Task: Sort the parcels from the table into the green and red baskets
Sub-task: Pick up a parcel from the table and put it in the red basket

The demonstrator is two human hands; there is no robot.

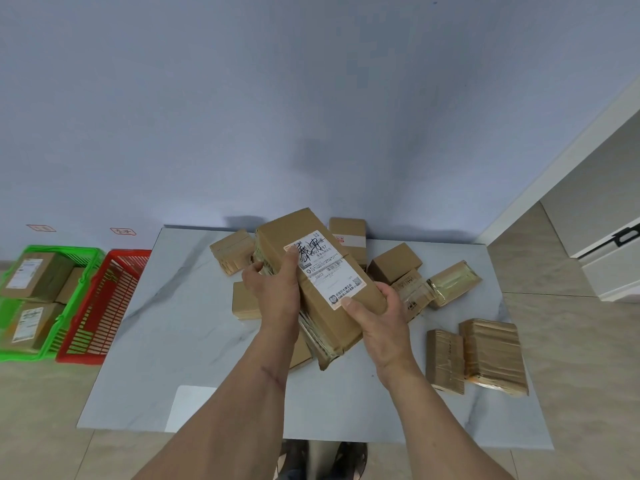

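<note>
I see both hands raised over the marble table, gripping one long cardboard parcel between them. The left hand wraps the parcel's left edge, thumb pressed on the upper corner of its white shipping label. The right hand cups the parcel's near end, thumb lying on the label's lower corner. The parcel is held tilted, label facing up, above the table's middle.

Beneath and behind the held parcel, further brown parcels lie loosely heaped on the table; I cannot count those hidden under it. Toward the table's right edge, two taped flat parcels lie side by side, and a glossy taped packet lies farther back.

On the floor left of the table, the red basket stands just beside the table's left edge; I see no parcel through its slats. The green basket touches the red basket's far side and contains labelled parcels.
</note>
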